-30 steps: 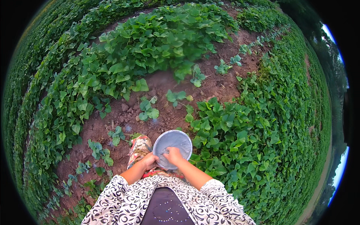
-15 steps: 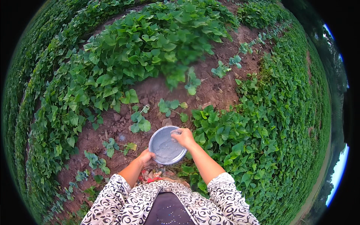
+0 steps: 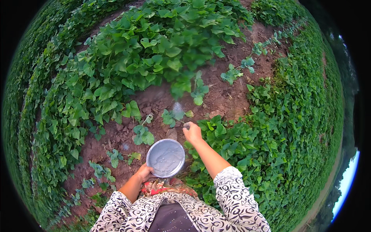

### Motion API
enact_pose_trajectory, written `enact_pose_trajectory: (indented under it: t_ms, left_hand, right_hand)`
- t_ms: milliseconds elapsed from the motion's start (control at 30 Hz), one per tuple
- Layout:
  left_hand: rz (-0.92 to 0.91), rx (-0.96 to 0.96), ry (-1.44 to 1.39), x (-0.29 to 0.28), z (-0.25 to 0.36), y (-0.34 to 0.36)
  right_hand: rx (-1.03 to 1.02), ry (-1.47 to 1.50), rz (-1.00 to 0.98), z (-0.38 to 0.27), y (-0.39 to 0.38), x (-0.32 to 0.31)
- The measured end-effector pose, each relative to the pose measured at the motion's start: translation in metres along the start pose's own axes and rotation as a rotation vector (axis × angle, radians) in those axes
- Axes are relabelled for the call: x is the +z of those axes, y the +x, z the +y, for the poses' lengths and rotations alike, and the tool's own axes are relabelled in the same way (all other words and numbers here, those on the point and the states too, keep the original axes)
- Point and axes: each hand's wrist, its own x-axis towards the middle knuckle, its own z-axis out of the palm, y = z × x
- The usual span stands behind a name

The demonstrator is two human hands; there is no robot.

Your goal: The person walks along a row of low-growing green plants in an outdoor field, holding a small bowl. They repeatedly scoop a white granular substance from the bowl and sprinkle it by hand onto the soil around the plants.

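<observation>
My left hand (image 3: pixel 143 173) grips the near left rim of a round, pale bowl (image 3: pixel 183 164) in front of my waist. Grey powder (image 3: pixel 164 156) with small lumps covers the bowl's inside. Beyond the bowl's right rim is my right hand (image 3: pixel 192 132), fingers curled together and grey at the tips; how much powder they hold is hidden. A pale puff of powder (image 3: pixel 177 108) shows just ahead of that hand, over a small, lobed-leaf seedling (image 3: pixel 168 118). Another seedling (image 3: pixel 143 135) grows left of it, above the bowl.
Brown, cloddy soil (image 3: pixel 154 94) runs in a strip between leafy vines (image 3: pixel 139 50) on the far left and more vines (image 3: pixel 262 143) on the right. Several seedlings (image 3: pixel 232 74) line the strip. A patterned sleeve (image 3: pixel 235 193) covers my right upper forearm.
My right hand has left the bowl and moved forward past its rim. A pale puff has appeared over the seedling. The bowl has shifted slightly nearer and left with my left hand.
</observation>
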Motion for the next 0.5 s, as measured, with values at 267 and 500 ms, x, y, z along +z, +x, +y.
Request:
enact_pose_trajectory:
  t_ms: [267, 500]
  left_hand:
    - [-0.146, 0.031, 0.103, 0.087, 0.045, -0.018]
    - [-0.288, 0.026, 0.152, 0.139, 0.067, -0.004]
  right_hand:
    - [0.032, -0.329, -0.167, -0.001, -0.093, -0.028]
    - [-0.017, -0.157, -0.185, -0.016, -0.117, -0.038]
